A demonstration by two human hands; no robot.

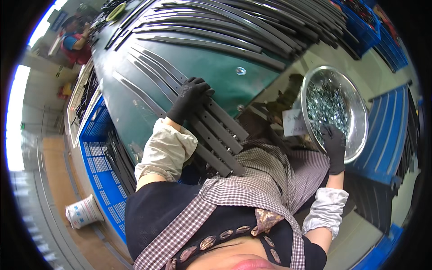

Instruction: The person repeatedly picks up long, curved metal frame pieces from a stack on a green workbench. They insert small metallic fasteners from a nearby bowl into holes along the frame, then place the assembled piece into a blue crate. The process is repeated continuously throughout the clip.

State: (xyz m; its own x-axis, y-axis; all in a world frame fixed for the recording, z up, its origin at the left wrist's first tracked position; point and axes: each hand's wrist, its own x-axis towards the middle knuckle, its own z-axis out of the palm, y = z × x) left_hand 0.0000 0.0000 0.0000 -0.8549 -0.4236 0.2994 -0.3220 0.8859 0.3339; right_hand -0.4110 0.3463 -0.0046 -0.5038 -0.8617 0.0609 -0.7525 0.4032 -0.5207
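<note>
My left hand (192, 96), in a black glove, is closed over several long dark strips (216, 124) with small holes. The strips lie side by side across the near edge of the green table, and their near ends reach out over my lap. Small shiny metal pieces show along those ends. On my right, a round metal bowl (358, 130) holds a heap of small shiny metal parts (327, 105). Inside it, my black-gloved right hand (334, 143) is down at the near side of the heap, its fingers curled. What those fingers grip is too small to make out.
More dark curved strips (216, 42) are piled at the far side of the green table (216, 67). A blue crate (101, 166) with strips stands at the left, near a white sack (84, 211). Blue bins (360, 22) are at the far right. Another person (75, 42) is at the far left.
</note>
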